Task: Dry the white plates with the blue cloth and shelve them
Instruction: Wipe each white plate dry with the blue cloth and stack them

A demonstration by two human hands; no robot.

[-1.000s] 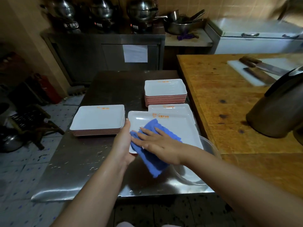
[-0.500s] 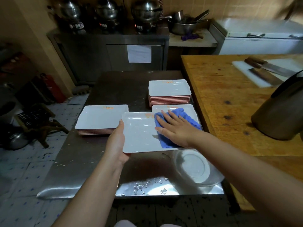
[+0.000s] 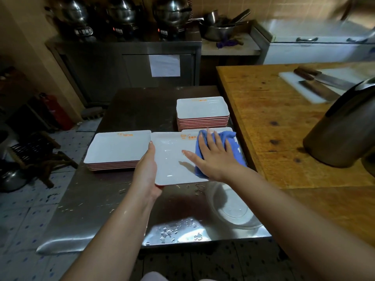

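Observation:
A white rectangular plate point(image 3: 172, 159) is held over the steel table point(image 3: 85, 209). My left hand point(image 3: 147, 171) grips its left edge, thumb on top. My right hand point(image 3: 215, 157) lies flat with straight fingers and presses the blue cloth point(image 3: 231, 147) onto the plate's right part. A stack of white plates point(image 3: 119, 151) sits to the left, and a taller stack point(image 3: 203, 113) stands behind. Another plate point(image 3: 188, 131) peeks out under the cloth at the back.
A clear glass bowl point(image 3: 233, 209) sits at the table's front right, with water drops near the front edge. The wooden counter point(image 3: 284, 128) on the right carries a metal kettle point(image 3: 343, 130) and a white board with cleavers point(image 3: 320, 84). Tiled floor lies to the left.
The cloth and my right hand have swept from the plate's near left part across to its far right. My left hand keeps its hold on the left edge.

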